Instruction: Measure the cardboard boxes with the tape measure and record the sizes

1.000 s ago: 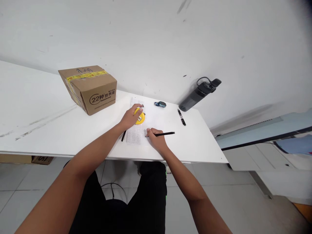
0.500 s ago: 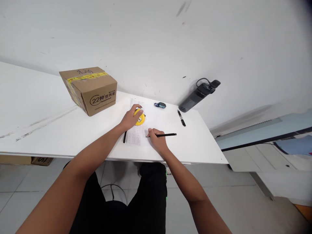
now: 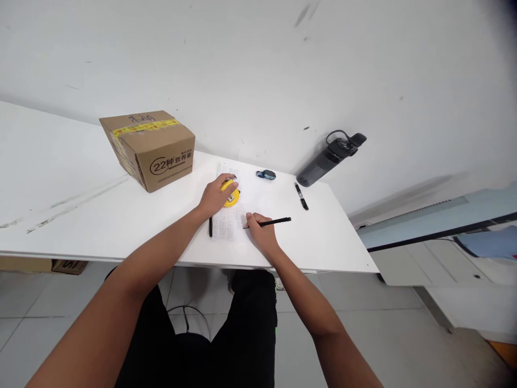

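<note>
My left hand (image 3: 218, 195) is closed around a yellow tape measure (image 3: 231, 199), pressing it down on a sheet of printed paper (image 3: 223, 227). A slim black stick-like object (image 3: 210, 227) lies at the paper's left edge, its upper part hidden by my left wrist. My right hand (image 3: 260, 229) grips a black pen (image 3: 277, 221), with the tip down on the right side of the paper and the back end pointing right.
A taped cardboard box (image 3: 165, 156) stands at the left on the white table (image 3: 97, 215). Beyond the paper lies a small blue toy car (image 3: 266, 174). A black marker (image 3: 301, 196) and a dark water bottle (image 3: 323, 164) are at the right, near the wall.
The black stick-like object has turned slightly more upright and shifted right against the paper. The pen's back end has tipped up a little. Both hands have hardly moved.
</note>
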A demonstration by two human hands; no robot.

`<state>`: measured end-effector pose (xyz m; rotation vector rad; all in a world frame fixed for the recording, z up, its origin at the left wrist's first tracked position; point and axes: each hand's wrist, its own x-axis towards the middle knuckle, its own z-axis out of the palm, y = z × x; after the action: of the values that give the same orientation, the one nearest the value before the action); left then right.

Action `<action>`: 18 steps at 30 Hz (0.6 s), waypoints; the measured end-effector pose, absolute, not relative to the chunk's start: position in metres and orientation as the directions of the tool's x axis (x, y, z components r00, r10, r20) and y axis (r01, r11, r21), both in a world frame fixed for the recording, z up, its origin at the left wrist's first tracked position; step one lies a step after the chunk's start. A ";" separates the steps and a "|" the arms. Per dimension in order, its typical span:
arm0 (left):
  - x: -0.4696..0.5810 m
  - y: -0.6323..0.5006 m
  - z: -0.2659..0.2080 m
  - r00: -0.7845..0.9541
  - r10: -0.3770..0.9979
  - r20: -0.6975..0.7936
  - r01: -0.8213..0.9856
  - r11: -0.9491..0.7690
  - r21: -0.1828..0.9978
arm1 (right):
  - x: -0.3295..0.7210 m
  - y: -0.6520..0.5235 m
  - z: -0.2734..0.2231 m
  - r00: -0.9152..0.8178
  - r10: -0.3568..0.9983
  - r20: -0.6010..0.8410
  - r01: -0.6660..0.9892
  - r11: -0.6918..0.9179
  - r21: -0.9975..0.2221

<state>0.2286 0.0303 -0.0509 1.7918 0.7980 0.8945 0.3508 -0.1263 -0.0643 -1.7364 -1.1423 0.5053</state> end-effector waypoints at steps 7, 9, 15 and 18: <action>0.228 0.031 -0.052 0.471 0.850 0.236 0.110 -0.323 0.940 | 0.352 -0.126 -0.062 0.385 0.912 0.138 0.480 -0.071 -0.874; 0.227 0.031 -0.051 0.487 0.838 0.246 0.116 -0.341 0.933 | 0.352 -0.126 -0.062 0.408 0.903 0.131 0.455 -0.077 -0.887; 0.227 0.034 -0.051 0.514 0.805 0.295 0.132 -0.415 0.900 | 0.349 -0.125 -0.061 0.458 0.879 0.136 0.453 -0.099 -0.886; 0.228 0.035 -0.052 0.513 0.801 0.308 0.113 -0.419 0.901 | 0.350 -0.126 -0.061 0.457 0.881 0.123 0.442 -0.104 -0.891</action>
<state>0.2277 0.0346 -0.0521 1.8541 0.7573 0.9610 0.3495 -0.1258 -0.0613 -1.7255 -1.1426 0.5604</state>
